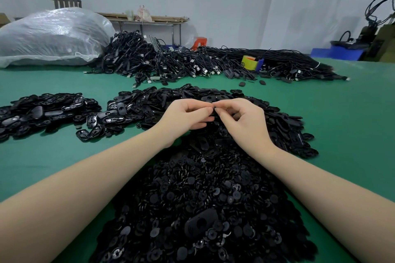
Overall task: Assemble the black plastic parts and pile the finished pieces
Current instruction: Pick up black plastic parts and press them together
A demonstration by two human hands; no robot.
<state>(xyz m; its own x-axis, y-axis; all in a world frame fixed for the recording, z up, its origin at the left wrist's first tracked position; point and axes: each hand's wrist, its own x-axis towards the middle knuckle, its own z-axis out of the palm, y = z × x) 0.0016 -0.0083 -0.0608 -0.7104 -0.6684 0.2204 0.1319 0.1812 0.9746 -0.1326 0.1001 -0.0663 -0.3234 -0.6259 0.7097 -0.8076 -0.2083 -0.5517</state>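
Two hands: left hand (188, 113) & right hand (241, 116) meet fingertip to fingertip at mid-scene, above the far pile of black oval plastic shells (277, 121).
Part in work: small black plastic piece (214, 111), mostly hidden btwn the fingertips; only a dark sliver shows, shape can't be told.
Key relation: piece sits right at the point where both hands touch, so neither hand is nearer; its long axis seems to run left-right, from one pinch to the other, but too hidden to be sure.
Left grip: thumb & curled fingers pinch the piece from the left.
Right grip: thumb & forefinger pinch it from the right, other fingers curled under.
Hand pose: both wrists raised off the green table mat (53, 162), palms turned inward, forearms converging from near left & near right.
Supply: heap of small black round plastic discs (192, 198) near, btwn the forearms; one larger oval shell (199, 225) lies on it.
Finished pile, prob.: black oval pieces heaped at left (42, 111), well apart from the hands.
Step, my guess: pressing two parts together; next move likely a swing left to drop it.
Far side: tangle of black cables w/ plugs (192, 64), clear plastic sack (51, 36).
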